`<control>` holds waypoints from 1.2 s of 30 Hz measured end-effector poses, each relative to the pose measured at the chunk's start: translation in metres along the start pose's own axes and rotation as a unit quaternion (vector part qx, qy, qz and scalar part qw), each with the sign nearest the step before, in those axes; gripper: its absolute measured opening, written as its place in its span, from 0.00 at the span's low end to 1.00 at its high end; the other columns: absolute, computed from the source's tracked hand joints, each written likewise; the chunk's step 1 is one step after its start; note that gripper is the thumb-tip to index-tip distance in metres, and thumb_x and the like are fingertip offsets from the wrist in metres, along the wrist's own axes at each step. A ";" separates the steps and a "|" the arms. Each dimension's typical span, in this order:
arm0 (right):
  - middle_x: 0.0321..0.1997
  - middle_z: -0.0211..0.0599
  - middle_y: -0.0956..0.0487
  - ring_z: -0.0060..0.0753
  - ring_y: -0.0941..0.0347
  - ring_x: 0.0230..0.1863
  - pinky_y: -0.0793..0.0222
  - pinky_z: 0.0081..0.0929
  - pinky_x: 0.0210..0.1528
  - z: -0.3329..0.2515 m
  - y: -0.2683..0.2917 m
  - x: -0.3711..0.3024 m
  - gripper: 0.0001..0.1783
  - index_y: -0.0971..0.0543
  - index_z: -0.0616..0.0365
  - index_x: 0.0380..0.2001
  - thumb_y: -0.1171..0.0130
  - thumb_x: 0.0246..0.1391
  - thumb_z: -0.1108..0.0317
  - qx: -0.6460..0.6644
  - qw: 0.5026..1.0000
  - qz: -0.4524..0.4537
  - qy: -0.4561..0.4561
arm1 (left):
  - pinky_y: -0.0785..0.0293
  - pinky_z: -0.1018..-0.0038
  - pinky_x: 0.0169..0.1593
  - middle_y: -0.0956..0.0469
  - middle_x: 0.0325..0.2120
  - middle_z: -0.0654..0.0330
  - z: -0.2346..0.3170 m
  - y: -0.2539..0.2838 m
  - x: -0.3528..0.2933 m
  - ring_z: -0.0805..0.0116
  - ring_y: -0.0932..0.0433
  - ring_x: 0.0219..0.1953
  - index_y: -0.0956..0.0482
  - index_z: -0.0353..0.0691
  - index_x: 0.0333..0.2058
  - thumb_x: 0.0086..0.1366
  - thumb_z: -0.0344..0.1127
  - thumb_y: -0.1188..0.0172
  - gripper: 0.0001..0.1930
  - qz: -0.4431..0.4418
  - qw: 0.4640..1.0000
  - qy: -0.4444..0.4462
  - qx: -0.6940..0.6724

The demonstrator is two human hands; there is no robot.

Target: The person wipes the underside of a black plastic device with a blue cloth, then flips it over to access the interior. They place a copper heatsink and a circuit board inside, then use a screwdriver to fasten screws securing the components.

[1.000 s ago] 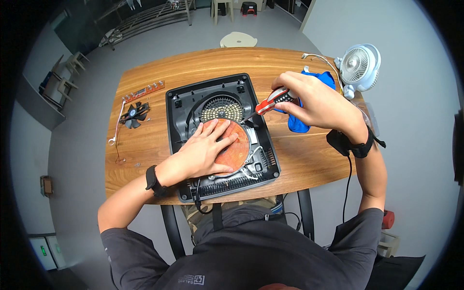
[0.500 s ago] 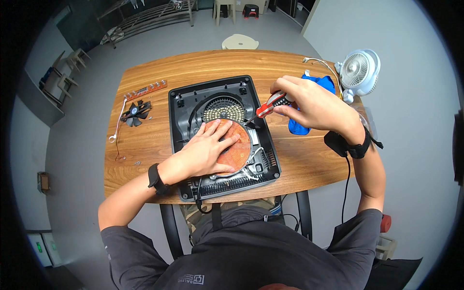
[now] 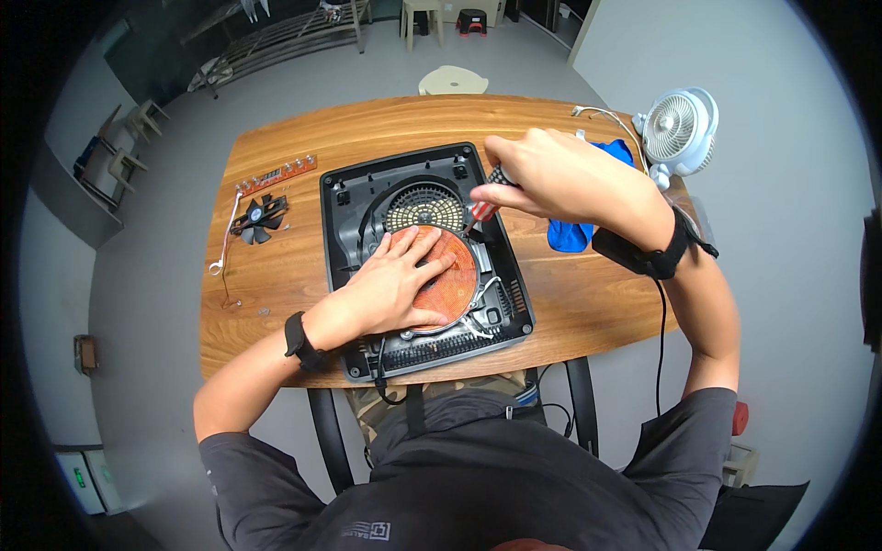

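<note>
My left hand (image 3: 392, 286) lies spread on a round copper-coloured coil (image 3: 448, 296), fingers flat and apart. The coil sits inside the open black housing (image 3: 343, 234) of what looks like an induction cooker, over its lower half. A round vent grille (image 3: 424, 213) shows just beyond it. My right hand (image 3: 542, 181) is closed round a red and grey screwdriver (image 3: 483, 211). The screwdriver tilts down, its tip near the coil's upper right edge; whether it sits on a screw I cannot tell. White wires (image 3: 481, 329) run beside the coil's lower right.
On the wooden table (image 3: 588, 294), a black cooling fan (image 3: 259, 219) and a narrow orange circuit board (image 3: 276, 174) lie at left. At right are a blue cloth (image 3: 570, 237) and a light blue desk fan (image 3: 680, 133). A pale stool (image 3: 453, 80) stands beyond the table.
My right hand has turned over and shifted slightly left, bringing the screwdriver more upright. My left hand stays on the coil.
</note>
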State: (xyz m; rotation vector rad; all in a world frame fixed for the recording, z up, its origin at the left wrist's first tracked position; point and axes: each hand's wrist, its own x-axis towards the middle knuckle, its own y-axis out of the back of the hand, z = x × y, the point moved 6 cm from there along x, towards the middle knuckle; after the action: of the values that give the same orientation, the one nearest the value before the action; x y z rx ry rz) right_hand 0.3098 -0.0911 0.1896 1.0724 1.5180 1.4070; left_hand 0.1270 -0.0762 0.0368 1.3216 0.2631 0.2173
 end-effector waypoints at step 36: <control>0.29 0.58 0.17 0.68 0.19 0.37 0.24 0.58 0.41 -0.006 0.002 0.018 0.19 0.25 0.67 0.43 0.40 0.64 0.58 0.024 0.998 0.057 -0.010 | 0.48 0.42 0.75 0.46 0.75 0.40 0.002 0.002 0.002 0.34 0.48 0.76 0.35 0.46 0.72 0.59 0.66 0.31 0.48 -0.005 1.000 0.001 -0.005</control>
State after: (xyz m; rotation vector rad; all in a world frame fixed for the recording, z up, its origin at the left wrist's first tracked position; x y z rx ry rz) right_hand 0.2982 -0.0763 0.1924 1.2153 1.5031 1.4381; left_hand 0.1295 -0.0770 0.0392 1.3100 0.2699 0.2108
